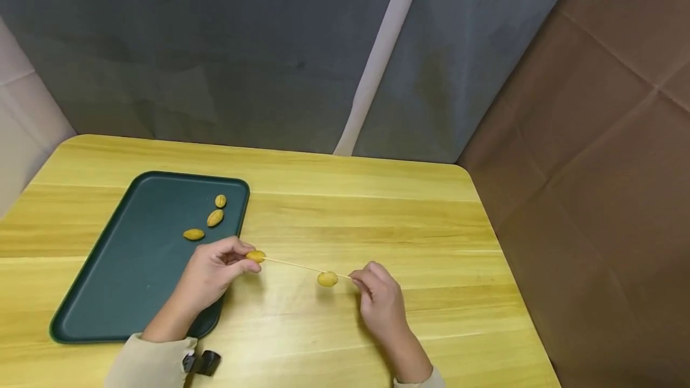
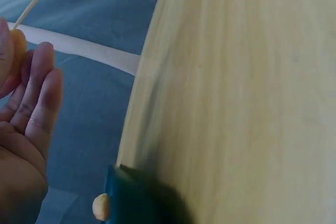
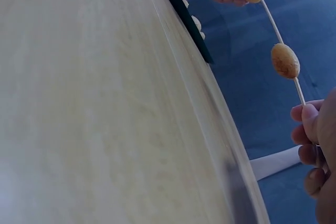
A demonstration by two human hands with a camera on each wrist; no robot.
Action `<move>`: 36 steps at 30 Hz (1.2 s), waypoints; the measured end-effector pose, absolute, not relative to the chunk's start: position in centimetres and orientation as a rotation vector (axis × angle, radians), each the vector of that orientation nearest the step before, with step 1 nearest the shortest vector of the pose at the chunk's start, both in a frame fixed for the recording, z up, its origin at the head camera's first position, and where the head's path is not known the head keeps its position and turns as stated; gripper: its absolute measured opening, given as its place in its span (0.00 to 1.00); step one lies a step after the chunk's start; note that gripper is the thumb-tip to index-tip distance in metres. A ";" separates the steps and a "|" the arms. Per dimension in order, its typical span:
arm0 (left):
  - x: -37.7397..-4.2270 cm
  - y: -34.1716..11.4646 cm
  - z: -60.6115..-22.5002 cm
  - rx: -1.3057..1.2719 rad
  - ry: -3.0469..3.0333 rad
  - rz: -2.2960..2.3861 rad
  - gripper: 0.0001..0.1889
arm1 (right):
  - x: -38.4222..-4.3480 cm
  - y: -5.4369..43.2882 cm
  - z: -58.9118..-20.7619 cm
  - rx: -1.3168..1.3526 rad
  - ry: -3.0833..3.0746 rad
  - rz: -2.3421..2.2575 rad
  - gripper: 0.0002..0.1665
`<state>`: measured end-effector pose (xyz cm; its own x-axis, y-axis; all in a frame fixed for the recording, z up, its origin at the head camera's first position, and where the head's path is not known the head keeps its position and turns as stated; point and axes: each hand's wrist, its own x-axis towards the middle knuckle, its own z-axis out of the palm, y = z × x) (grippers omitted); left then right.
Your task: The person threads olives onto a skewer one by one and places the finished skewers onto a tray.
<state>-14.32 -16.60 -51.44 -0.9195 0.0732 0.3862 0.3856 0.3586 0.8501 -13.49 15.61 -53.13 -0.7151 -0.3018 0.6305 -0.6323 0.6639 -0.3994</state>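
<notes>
A thin pale wooden skewer point(image 1: 293, 264) runs between the two hands above the table. Threaded on it near the right hand is a small oval yellow-brown piece point(image 1: 327, 279), wrinkled like a dried fruit. At the skewer's far end, my left hand point(image 1: 215, 271) pinches a second oval piece point(image 1: 256, 256) between thumb and fingers, and the tip meets that piece. My right hand point(image 1: 381, 301) grips the skewer's other end with thumb and forefinger; in the right wrist view its remaining fingers point(image 3: 312, 182) curl in below.
Under the left forearm lies a dark green tray point(image 1: 124, 280), bearing three more oval pieces point(image 1: 215, 218) near its right side. The wooden table point(image 1: 350, 220) ends at a grey cloth backdrop point(image 1: 242, 64), with a brown cloth point(image 1: 593, 196) on the right.
</notes>
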 end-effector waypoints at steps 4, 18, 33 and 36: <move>-14.2 -16.8 -51.1 -0.459 -2.376 -1.419 0.18 | -13.4 15.6 -53.0 0.737 -2.364 0.784 0.07; -13.7 -16.6 -50.7 -0.639 -2.211 -1.407 0.21 | -13.2 15.5 -52.5 0.773 -2.352 0.797 0.06; -13.5 -16.2 -50.8 -0.634 -2.244 -1.539 0.18 | -13.2 15.7 -53.0 0.772 -2.391 0.819 0.07; -13.6 -16.0 -50.9 -0.650 -2.237 -1.557 0.18 | -13.3 15.7 -53.1 0.773 -2.395 0.823 0.06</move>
